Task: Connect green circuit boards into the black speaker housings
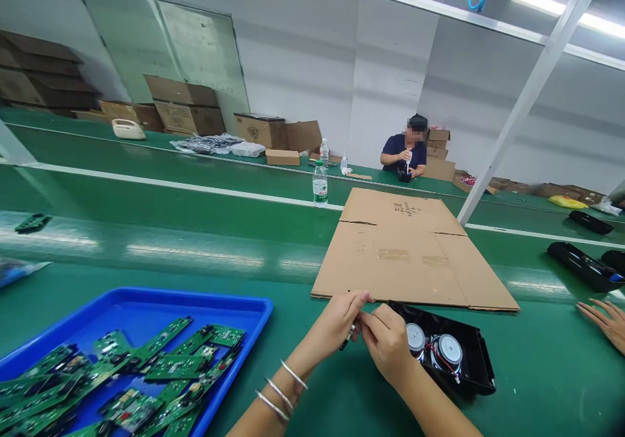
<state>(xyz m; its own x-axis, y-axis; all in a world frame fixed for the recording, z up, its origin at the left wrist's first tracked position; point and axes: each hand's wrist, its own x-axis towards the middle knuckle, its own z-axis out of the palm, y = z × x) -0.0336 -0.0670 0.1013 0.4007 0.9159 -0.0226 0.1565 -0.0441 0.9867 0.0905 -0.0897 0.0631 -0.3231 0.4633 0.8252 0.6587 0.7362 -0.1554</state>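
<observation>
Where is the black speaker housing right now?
In the head view, the black speaker housing lies on the green table lower right, under the right hand, just before the flattened cardboard.

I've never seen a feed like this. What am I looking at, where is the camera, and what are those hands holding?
There is no machine here: the camera sits on a person's head, looking forward and down at their own bare hands over a green conveyor table. The left hand, with silver bangles on its wrist, and the right hand meet on a small dark pen-like item; what it is exactly is too small to tell. Beside them lies a black plastic speaker housing with two round drivers. At the left is a blue plastic tray of green circuit boards; beyond is a flattened brown cardboard sheet. Another person's hand rests at the right edge.
</observation>
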